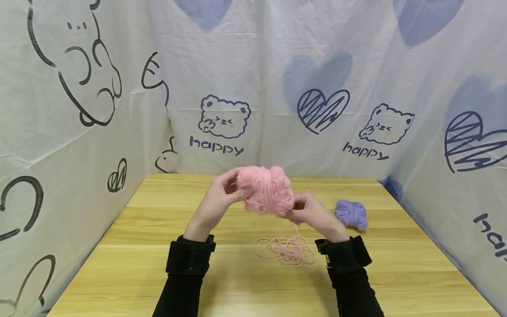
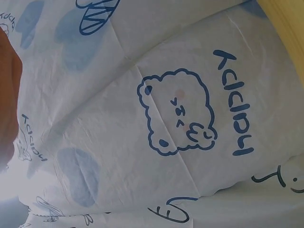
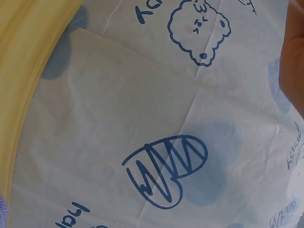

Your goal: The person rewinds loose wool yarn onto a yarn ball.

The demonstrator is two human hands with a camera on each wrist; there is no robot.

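Frame centre: left hand (image 1: 217,203) and right hand (image 1: 313,214), fingers curled, both grip fluffy pink yarn ball (image 1: 265,190) above wooden table (image 1: 158,246). Loose pink strand (image 1: 288,249) coiled below; purple yarn (image 1: 351,214) right.

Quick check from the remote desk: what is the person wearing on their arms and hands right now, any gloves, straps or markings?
Both arms are in long black sleeves. A wide black band wraps each wrist, the left wrist band and the right wrist band; the right one shows a small pale mark on its inner edge. The left hand and right hand are bare: no gloves, rings or cables visible.
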